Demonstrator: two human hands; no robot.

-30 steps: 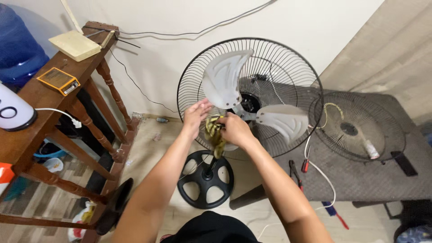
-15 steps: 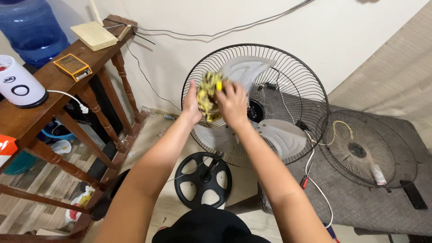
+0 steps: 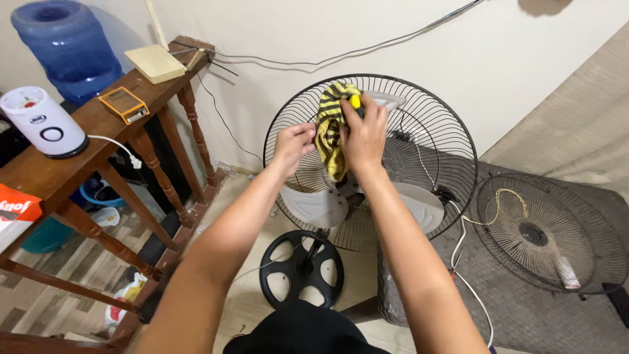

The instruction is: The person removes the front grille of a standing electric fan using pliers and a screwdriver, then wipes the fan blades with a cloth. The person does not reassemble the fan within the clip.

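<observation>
- Landmark: a stand fan [image 3: 370,160] with its front cover off, showing the rear wire grille [image 3: 432,124] and pale grey blades [image 3: 314,206]; all positions are given relative to it.
- Right hand [image 3: 364,134]: raised before the upper part of the grille, fingers clenched on a yellow-and-black striped cloth [image 3: 331,134], pressing it to the topmost blade [image 3: 388,99], whose tip shows just past the fingers.
- Cloth: bunched at the top of the fan, its loose end hanging down in front of the hub.
- Left hand [image 3: 293,145]: just left of the cloth, at the grille's left edge, fingers curled together; whether they pinch the cloth cannot be told.
- Below the fan: its round black base [image 3: 303,269] on a pale floor.
- Right of the fan: the detached front grille [image 3: 550,233] lying flat on a grey-brown covered surface [image 3: 524,308], with a white cable [image 3: 468,288] trailing from the fan beside it.
- Left of the fan: a dark wooden console table [image 3: 98,131] carrying a white cylindrical appliance [image 3: 42,121], a small orange device [image 3: 123,105] and a cream flat box [image 3: 156,63]; a blue water jug [image 3: 69,46] stands behind it.
</observation>
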